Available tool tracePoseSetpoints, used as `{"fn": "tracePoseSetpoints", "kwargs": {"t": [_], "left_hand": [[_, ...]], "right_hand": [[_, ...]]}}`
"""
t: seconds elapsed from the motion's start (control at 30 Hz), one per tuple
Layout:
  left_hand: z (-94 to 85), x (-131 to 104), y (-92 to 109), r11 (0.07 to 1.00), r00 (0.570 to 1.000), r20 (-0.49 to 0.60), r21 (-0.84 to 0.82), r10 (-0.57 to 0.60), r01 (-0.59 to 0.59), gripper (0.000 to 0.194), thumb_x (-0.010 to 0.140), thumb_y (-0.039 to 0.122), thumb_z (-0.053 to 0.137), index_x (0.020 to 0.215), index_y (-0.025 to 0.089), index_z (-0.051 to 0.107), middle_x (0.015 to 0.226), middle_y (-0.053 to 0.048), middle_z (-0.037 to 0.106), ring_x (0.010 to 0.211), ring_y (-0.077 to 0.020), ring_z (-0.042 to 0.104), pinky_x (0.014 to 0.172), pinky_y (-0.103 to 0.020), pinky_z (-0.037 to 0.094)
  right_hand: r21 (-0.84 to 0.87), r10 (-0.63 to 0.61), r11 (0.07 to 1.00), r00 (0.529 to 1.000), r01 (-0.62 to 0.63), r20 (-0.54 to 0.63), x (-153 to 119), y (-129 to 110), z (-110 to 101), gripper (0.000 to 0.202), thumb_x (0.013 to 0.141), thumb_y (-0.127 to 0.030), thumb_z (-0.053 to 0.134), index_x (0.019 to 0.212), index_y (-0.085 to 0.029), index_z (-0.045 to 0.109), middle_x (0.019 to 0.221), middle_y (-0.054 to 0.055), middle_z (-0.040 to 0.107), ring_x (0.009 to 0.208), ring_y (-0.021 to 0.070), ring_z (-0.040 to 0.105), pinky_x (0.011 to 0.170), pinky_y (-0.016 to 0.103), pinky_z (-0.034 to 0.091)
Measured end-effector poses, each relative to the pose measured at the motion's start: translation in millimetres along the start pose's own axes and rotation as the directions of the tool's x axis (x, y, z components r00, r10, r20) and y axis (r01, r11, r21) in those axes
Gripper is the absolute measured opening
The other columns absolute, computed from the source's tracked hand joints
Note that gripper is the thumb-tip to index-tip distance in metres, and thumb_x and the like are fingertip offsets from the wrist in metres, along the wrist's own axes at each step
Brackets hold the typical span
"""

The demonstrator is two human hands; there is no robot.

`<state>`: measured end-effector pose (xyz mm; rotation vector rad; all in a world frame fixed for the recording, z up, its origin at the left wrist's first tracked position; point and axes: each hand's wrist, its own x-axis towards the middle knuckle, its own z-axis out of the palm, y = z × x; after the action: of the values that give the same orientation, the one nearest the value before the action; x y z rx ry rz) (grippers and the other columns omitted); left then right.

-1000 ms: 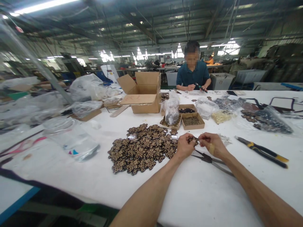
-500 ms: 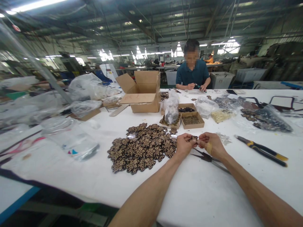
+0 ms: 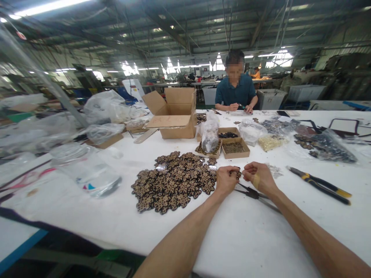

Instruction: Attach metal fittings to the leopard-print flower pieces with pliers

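Note:
My left hand (image 3: 226, 180) pinches a small leopard-print, flower-shaped piece (image 3: 238, 173) between thumb and fingers. Close to its right side is my right hand (image 3: 259, 177), fingers curled and tips pressed together; anything tiny between them is too small to make out. A yellowish patch shows on this hand. Below the hands lies a dark pair of pliers (image 3: 252, 193), partly covered by my right wrist. To the left, a heap of similar leopard-print pieces (image 3: 174, 181) is spread over the white table (image 3: 246, 239).
Yellow-and-black pliers (image 3: 319, 184) lie at right, near small silvery bits (image 3: 274, 170). Ahead stand shallow boxes of small brass-coloured parts (image 3: 234, 148) and a cardboard carton (image 3: 176, 131). A clear plastic jar (image 3: 87, 170) lies left. A person (image 3: 236, 90) works across the table.
My right hand has drawn slightly away from the leopard-print piece, opening a small gap. My left hand still holds the piece, now turned a little.

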<state>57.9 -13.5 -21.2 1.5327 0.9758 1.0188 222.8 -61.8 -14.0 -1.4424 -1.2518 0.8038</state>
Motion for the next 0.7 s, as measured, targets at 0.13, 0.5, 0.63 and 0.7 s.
{"fn": "tracePoseSetpoints", "kwargs": {"t": [0.13, 0.5, 0.63, 0.7], "left_hand": [[1.6, 3, -8, 0.998, 0.998, 0.058, 0.064, -0.014, 0.01, 0.018, 0.081, 0.029, 0.07, 0.088, 0.014, 0.077, 0.079, -0.006, 0.076, 0.065, -0.0157, 0.07, 0.059, -0.024, 0.058], [1.3, 2, 1, 1.0, 0.988, 0.153, 0.002, 0.007, -0.007, 0.021, 0.08, 0.034, 0.07, 0.083, 0.013, 0.072, 0.071, -0.005, 0.073, 0.06, -0.0141, 0.068, 0.056, -0.022, 0.054], [0.6, 3, 2, 0.998, 0.994, 0.105, -0.052, -0.019, 0.024, 0.02, 0.078, 0.033, 0.072, 0.082, 0.013, 0.072, 0.07, -0.004, 0.072, 0.061, -0.0144, 0.069, 0.057, -0.022, 0.056], [-0.2, 3, 2, 0.997, 0.996, 0.088, -0.072, -0.009, 0.015, 0.02, 0.078, 0.033, 0.072, 0.083, 0.013, 0.072, 0.071, -0.004, 0.072, 0.062, -0.0145, 0.069, 0.058, -0.022, 0.057]], "right_hand": [[0.0, -0.011, 1.0, 1.0, 0.011, 0.022, 0, -2, -2, 0.03, 0.074, -0.034, 0.077, 0.093, -0.016, 0.063, 0.075, 0.007, 0.071, 0.064, 0.0227, 0.071, 0.06, 0.034, 0.061], [0.027, -0.053, 0.998, 0.994, 0.051, 0.094, 0, -8, -9, 0.033, 0.075, -0.04, 0.077, 0.094, -0.016, 0.065, 0.078, 0.008, 0.071, 0.067, 0.021, 0.068, 0.063, 0.033, 0.058], [-0.108, -0.105, 0.987, 0.99, 0.115, 0.096, -3, -19, -14, 0.028, 0.079, -0.041, 0.073, 0.089, -0.015, 0.069, 0.075, 0.006, 0.07, 0.064, 0.0182, 0.063, 0.058, 0.029, 0.052], [-0.198, -0.122, 0.969, 0.985, 0.145, 0.125, -5, -24, -14, 0.026, 0.082, -0.042, 0.068, 0.083, -0.016, 0.071, 0.069, 0.005, 0.068, 0.059, 0.0163, 0.058, 0.054, 0.027, 0.045]]}}
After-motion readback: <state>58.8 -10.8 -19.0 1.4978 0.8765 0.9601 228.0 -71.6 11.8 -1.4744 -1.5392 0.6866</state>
